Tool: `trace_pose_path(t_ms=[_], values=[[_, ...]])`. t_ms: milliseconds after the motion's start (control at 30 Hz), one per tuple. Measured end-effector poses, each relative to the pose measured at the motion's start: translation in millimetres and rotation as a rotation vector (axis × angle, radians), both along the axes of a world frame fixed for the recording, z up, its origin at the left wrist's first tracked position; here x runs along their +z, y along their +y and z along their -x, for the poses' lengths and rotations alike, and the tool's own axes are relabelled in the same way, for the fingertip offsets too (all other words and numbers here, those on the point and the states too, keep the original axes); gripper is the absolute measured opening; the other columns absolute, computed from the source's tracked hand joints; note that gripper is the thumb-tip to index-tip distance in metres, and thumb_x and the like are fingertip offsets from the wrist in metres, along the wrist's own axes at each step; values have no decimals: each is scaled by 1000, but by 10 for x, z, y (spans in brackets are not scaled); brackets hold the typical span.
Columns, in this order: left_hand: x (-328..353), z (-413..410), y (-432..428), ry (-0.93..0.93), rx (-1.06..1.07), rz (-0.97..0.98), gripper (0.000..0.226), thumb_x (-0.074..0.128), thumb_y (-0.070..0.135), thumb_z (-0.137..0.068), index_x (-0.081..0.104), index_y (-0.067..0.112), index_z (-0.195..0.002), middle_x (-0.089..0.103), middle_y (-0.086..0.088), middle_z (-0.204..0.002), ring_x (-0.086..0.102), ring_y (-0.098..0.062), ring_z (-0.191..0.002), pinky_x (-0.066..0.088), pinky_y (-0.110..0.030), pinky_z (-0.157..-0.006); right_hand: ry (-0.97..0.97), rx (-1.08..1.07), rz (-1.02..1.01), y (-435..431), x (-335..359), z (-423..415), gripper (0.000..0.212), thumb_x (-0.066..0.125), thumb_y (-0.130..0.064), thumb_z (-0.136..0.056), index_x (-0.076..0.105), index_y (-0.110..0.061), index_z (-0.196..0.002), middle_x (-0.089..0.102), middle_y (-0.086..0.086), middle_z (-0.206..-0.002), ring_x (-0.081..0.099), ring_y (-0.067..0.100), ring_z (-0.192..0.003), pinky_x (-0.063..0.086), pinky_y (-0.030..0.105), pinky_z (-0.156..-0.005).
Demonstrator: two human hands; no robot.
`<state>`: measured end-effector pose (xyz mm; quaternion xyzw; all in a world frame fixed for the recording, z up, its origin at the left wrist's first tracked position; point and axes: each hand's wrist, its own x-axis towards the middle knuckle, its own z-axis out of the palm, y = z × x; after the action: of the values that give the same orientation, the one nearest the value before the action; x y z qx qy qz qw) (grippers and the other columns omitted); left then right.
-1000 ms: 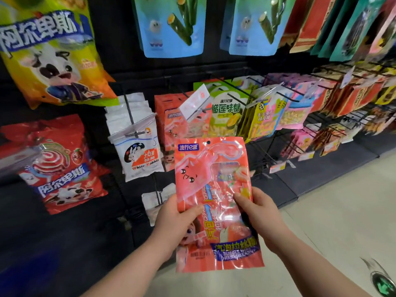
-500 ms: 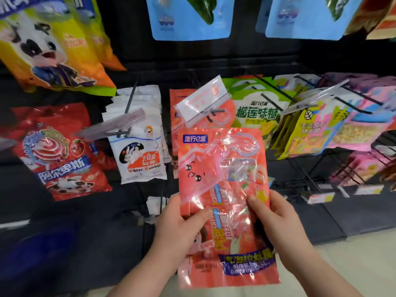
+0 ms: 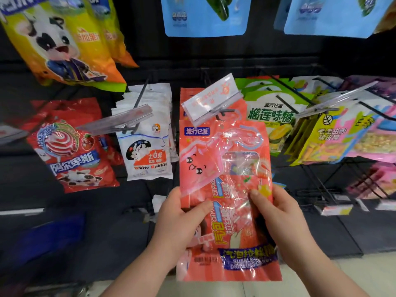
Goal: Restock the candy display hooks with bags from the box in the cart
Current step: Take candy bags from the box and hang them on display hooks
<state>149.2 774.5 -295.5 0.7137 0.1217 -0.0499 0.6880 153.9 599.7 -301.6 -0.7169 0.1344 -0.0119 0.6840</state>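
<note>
I see both hands holding a small stack of pink candy bags point(image 3: 225, 168) upright: left hand point(image 3: 180, 224) grips the left edge, thumb on the front; right hand point(image 3: 282, 221) grips the right edge. Bag tops sit just below the hook's clear price tag point(image 3: 212, 97), in front of matching pink bags point(image 3: 188, 97). White rabbit bags point(image 3: 147, 151) hang just left.

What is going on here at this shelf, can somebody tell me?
A person is holding a pink candy bag upright in front of a display of hanging sweets. The left hand grips its left edge and the right hand its right edge, thumbs on the front. The bag's top sits just under a hook with a price tag, where matching bags hang. It does not look threaded on yet. White Rabbit bags hang to the left.
</note>
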Motion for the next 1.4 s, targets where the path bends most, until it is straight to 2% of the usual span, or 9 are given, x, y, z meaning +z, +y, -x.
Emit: trace_pose_path(t_ms=[233,400,600,767,867,1033,1200,1300,1400], values=[[8,-60,15,13,22,0,23,72,5,-81,64,20,-97,76,0,-87,73,-12,-76,55,-26,-64,1,-2,22,13,13,-77,12,64,-27,-89,67,-17,-83,71,12,-79,65,28,-74,53,53,-78],[13,-93,30,26,11,8,22,71,6,-81,63,19,-97,76,0,-86,73,-11,-74,54,-23,-60,17,2,17,17,33,-96,13,62,-24,-90,66,-13,-87,71,19,-85,65,27,-72,55,50,-75],[21,-157,32,36,0,3,21,71,9,-82,62,21,-97,76,1,-88,73,-11,-75,55,-24,-61,14,1,34,20,35,-164,10,63,-27,-89,68,-19,-85,73,2,-76,68,23,-72,54,42,-74],[13,-335,38,54,-30,-43,24,72,12,-83,63,20,-103,75,-2,-95,73,-18,-85,58,-44,-82,32,11,70,31,33,-332,11,62,-25,-90,67,-16,-85,71,-1,-71,64,16,-66,53,38,-71],[-17,-511,20,58,-34,-79,26,73,16,-82,62,19,-105,74,-2,-98,72,-20,-89,57,-47,-85,45,10,104,32,28,-506,13,62,-26,-90,65,-15,-83,69,2,-73,63,17,-66,52,38,-71],[-40,-824,-19,44,-32,-96,18,71,18,-84,61,26,-97,74,-1,-97,71,-18,-88,58,-40,-82,38,5,198,22,46,-867,16,62,-29,-90,61,-18,-78,62,1,-70,56,17,-65,47,33,-68],[-20,-1146,-38,19,-14,-187,12,70,21,-85,58,23,-89,61,5,-74,54,-6,-61,39,-20,-48,37,7,294,21,10,-1207,20,62,-30,-89,57,-19,-73,57,1,-68,52,16,-63,42,28,-67],[-55,-1290,-34,17,6,-185,20,70,20,-85,52,25,-82,60,5,-79,54,-5,-65,36,-21,-49,54,2,309,49,-20,-1365,27,62,-31,-90,52,-20,-67,55,-1,-66,51,17,-64,41,28,-64],[-142,-1348,-18,43,7,-231,21,70,23,-85,50,26,-83,60,3,-85,55,-4,-68,38,-19,-48,98,28,371,46,-105,-1475,29,62,-33,-89,49,-21,-66,52,-1,-67,53,23,-75,45,35,-73]])
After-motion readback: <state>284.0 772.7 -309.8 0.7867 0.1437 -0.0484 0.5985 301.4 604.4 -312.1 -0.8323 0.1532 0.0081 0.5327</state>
